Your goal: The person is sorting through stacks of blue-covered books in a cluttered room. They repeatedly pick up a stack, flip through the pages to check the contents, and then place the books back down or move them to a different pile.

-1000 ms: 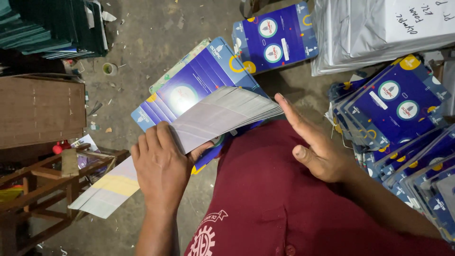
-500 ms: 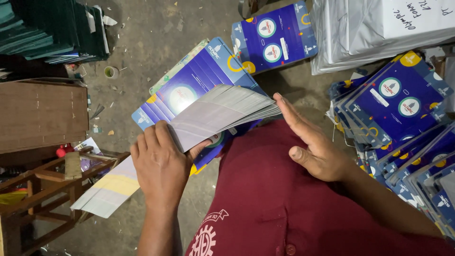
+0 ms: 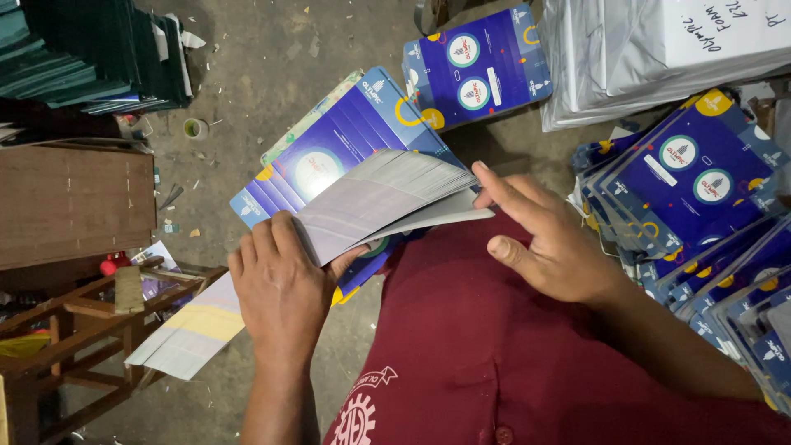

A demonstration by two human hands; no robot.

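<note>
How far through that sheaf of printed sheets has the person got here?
Done: several blue sheets already lie fanned out flat. In hand: the left hand grips the grey sheaf while the right hand fingers its edge. Left: most of the sheaf remains bunched.

A bare grey concrete floor, stained and littered with paper scraps, with a small tape roll lying on it. At the left stands a brown wooden board and below it a rough wooden frame. Light is dim and even
</note>
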